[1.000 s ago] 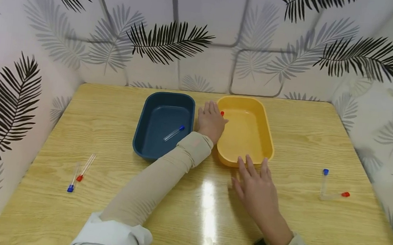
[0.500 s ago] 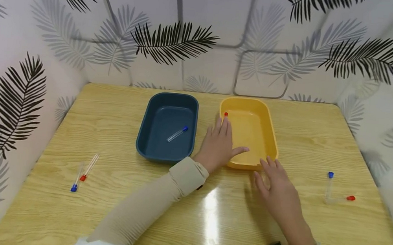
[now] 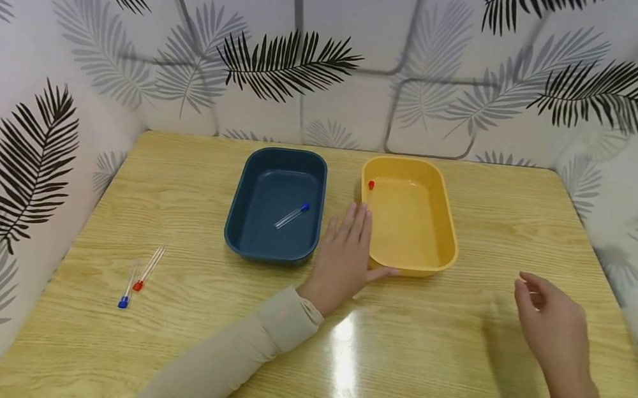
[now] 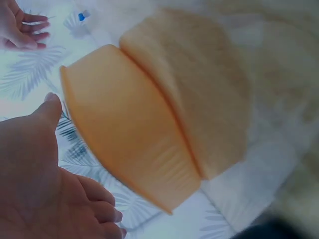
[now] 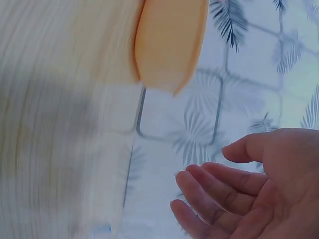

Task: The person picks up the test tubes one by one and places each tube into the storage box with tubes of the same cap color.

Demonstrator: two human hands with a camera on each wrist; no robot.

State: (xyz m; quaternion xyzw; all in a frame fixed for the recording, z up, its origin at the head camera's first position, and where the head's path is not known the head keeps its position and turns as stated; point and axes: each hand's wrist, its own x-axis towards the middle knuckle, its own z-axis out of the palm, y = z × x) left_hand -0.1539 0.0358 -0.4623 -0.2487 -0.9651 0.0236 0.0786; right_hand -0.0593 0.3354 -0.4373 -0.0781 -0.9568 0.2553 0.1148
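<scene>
My left hand (image 3: 341, 268) has its fingers straight and lies at the near left of the yellow tray (image 3: 444, 262). I cannot tell whether it touches the rim. A red-capped tube (image 3: 371, 185) leans inside that tray at the left wall, partly behind my fingers. My right hand (image 3: 556, 337) hovers over the right of the table, its fingers loosely bent and holding nothing. Past it in the right wrist view is a blue cap (image 5: 103, 228); the rest of that tube is unclear. In the head view, the hand hides the tubes on the right.
A dark blue tray (image 3: 232, 216) stands left of the yellow one, with a blue-capped tube (image 3: 292, 216) in it. At the table's left lie another blue-capped tube (image 3: 126, 292) and a red-capped tube (image 3: 148, 269). A patterned backdrop (image 3: 356, 113) closes the far side.
My left hand has drawn back from between the trays to the yellow tray's near left corner. My right hand has left the tray's front and moved right, over where two tubes lay.
</scene>
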